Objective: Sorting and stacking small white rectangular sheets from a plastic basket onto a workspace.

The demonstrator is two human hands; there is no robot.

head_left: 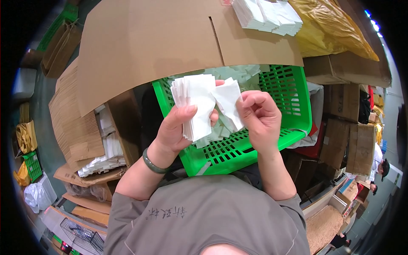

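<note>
My left hand (180, 123) is closed round a thick stack of white paper sleeves (199, 102), its thumb across the front and fingertips showing at the right edge. Pinched between the thumb and fingers of my right hand (260, 119) is a single white paper sleeve (228, 102), held just right of the stack. Both hands are above a green plastic basket (250, 158), in which more pale paper pieces (242, 73) lie loose. Whether the single sleeve still touches the stack, I cannot tell.
A large cardboard sheet (157, 38) spans the far side, with white paper stacks (270, 17) on it at the far right. Beside them lies a yellow plastic bag (329, 27). To my left, an open cardboard box (123, 123) holds more white paper pieces (106, 157). Cardboard boxes (346, 140) stand at right.
</note>
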